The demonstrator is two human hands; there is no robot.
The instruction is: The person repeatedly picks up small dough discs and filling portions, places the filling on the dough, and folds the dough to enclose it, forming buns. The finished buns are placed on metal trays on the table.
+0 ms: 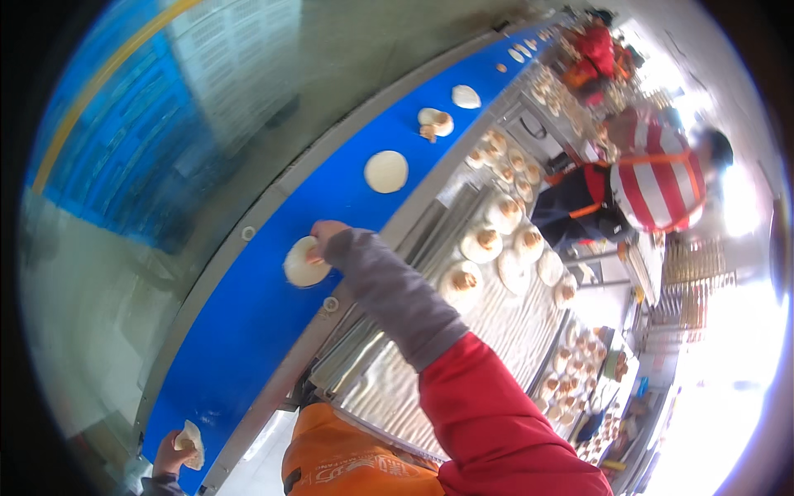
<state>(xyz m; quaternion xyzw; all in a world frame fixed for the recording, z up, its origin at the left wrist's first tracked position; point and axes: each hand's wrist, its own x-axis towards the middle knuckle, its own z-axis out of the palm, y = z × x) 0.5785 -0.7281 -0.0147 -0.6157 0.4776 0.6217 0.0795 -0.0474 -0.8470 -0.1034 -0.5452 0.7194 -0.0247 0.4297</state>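
My right hand (329, 235), at the end of a red sleeve with a grey cuff, reaches over the blue conveyor belt (256, 339). Its fingers close on the right edge of a pale, flat dough round (303, 266) lying on the belt. At the lower left my left hand (170, 455) grips another dough round (192, 443), which looks bent and tilted up at the belt's near end. Farther up the belt lie a plain dough round (386, 172), one with a brown topping (436, 122) partly beside it, and another plain round (466, 97).
Right of the belt, a tray (397, 388) bears several dough rounds with brown filling (482, 245). Beyond it stand a person in a red-and-white striped top (657, 182) and another in red (594, 54). Another loaded tray (571, 368) sits farther right. Blue crates (124, 157) stand left.
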